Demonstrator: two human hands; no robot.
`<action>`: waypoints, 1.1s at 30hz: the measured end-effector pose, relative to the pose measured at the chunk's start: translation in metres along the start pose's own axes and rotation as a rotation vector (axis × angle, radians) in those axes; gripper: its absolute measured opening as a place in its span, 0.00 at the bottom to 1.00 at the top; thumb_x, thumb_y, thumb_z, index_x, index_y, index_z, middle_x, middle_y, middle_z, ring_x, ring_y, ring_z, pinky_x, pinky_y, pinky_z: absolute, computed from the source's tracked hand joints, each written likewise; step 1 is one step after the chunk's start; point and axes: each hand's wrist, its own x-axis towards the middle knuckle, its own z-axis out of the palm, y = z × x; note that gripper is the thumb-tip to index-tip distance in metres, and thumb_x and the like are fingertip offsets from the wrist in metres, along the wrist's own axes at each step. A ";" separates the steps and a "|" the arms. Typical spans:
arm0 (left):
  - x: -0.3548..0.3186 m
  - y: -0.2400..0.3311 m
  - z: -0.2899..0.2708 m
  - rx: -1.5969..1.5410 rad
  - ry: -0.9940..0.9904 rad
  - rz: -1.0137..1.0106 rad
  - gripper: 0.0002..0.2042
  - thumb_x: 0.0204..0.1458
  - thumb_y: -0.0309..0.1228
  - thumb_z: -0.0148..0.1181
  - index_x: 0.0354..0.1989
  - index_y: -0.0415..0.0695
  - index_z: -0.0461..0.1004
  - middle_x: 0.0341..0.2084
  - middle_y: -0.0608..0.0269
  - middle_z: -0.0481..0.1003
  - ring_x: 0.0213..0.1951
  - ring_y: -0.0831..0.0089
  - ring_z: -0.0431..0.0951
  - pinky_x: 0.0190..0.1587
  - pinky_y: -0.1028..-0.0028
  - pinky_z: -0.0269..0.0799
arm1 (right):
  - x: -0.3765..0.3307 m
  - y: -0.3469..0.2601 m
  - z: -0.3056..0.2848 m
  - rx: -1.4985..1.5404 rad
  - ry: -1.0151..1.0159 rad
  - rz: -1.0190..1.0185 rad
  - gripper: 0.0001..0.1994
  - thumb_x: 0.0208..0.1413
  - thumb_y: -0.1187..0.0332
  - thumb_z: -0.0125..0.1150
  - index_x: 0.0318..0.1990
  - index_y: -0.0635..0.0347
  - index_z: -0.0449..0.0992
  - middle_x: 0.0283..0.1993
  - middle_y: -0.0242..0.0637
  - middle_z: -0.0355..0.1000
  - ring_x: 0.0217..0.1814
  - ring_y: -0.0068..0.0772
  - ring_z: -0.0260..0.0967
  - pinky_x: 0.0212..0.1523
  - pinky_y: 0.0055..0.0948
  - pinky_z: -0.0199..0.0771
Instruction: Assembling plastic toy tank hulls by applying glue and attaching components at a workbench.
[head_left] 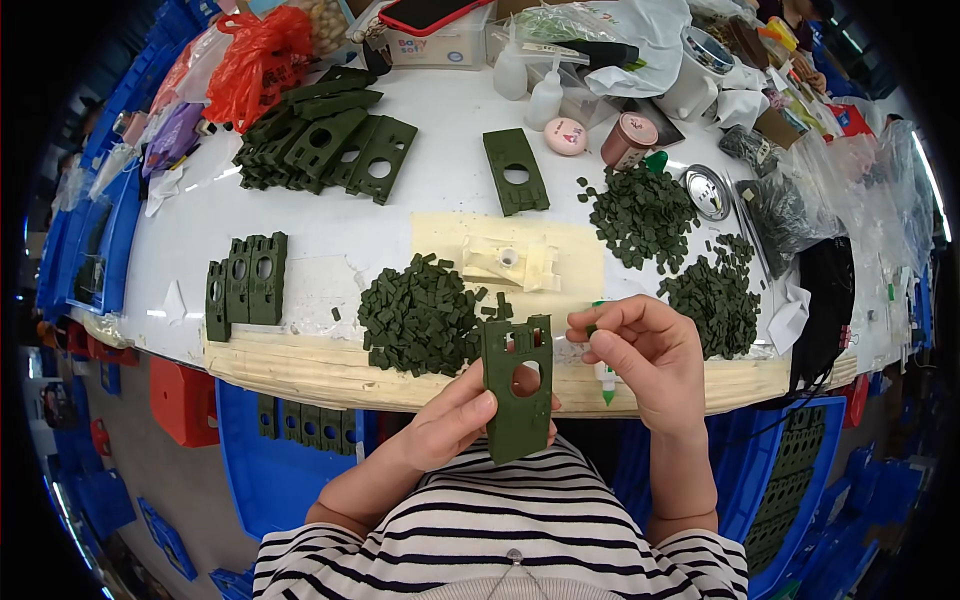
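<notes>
Green panel (pixel 518 425) sits gripped between left fingers (pixel 478 408); right fingers (pixel 615 352) pinch a chip (pixel 591 330).

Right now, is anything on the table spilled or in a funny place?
Yes, maybe: one tiny green piece lies by itself, just left of the big green heap. It looks odd because similar pieces are piled together, so it may have strayed.
</notes>
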 end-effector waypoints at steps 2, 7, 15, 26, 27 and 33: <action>0.001 0.002 0.004 0.053 0.008 -0.004 0.29 0.64 0.44 0.38 0.67 0.38 0.43 0.52 0.45 0.64 0.50 0.59 0.72 0.53 0.63 0.68 | 0.000 0.001 0.002 -0.023 -0.001 -0.052 0.04 0.52 0.80 0.60 0.35 0.70 0.75 0.47 0.46 0.70 0.48 0.28 0.70 0.48 0.25 0.73; 0.006 0.007 0.015 0.186 0.003 0.013 0.26 0.66 0.39 0.34 0.67 0.36 0.43 0.55 0.49 0.62 0.55 0.64 0.68 0.57 0.67 0.63 | -0.003 0.001 0.013 -0.147 0.007 -0.137 0.03 0.48 0.78 0.63 0.31 0.67 0.77 0.51 0.43 0.63 0.54 0.29 0.64 0.56 0.32 0.63; 0.005 0.000 0.013 0.247 0.016 0.010 0.26 0.66 0.34 0.35 0.68 0.36 0.42 0.58 0.56 0.58 0.60 0.71 0.59 0.61 0.72 0.56 | -0.001 0.004 0.026 -0.288 -0.005 -0.189 0.03 0.45 0.77 0.64 0.29 0.64 0.77 0.51 0.42 0.63 0.56 0.33 0.61 0.58 0.33 0.60; 0.006 -0.002 0.008 0.284 -0.016 -0.013 0.26 0.65 0.32 0.36 0.68 0.35 0.40 0.60 0.56 0.56 0.61 0.73 0.57 0.62 0.73 0.53 | 0.000 0.007 0.033 -0.400 0.042 -0.271 0.03 0.45 0.77 0.64 0.28 0.63 0.76 0.51 0.42 0.62 0.52 0.34 0.63 0.54 0.31 0.62; 0.007 -0.002 0.008 0.303 -0.023 0.002 0.26 0.65 0.32 0.36 0.68 0.35 0.39 0.61 0.56 0.55 0.61 0.72 0.57 0.62 0.73 0.52 | -0.001 0.006 0.034 -0.415 0.046 -0.285 0.03 0.45 0.77 0.64 0.28 0.63 0.76 0.51 0.42 0.62 0.51 0.34 0.63 0.53 0.30 0.62; 0.010 0.000 0.010 0.359 -0.032 0.051 0.27 0.65 0.31 0.35 0.68 0.32 0.38 0.64 0.51 0.52 0.65 0.66 0.53 0.65 0.70 0.49 | 0.000 0.007 0.037 -0.467 0.069 -0.303 0.04 0.44 0.76 0.64 0.28 0.63 0.75 0.50 0.42 0.63 0.50 0.34 0.64 0.49 0.29 0.66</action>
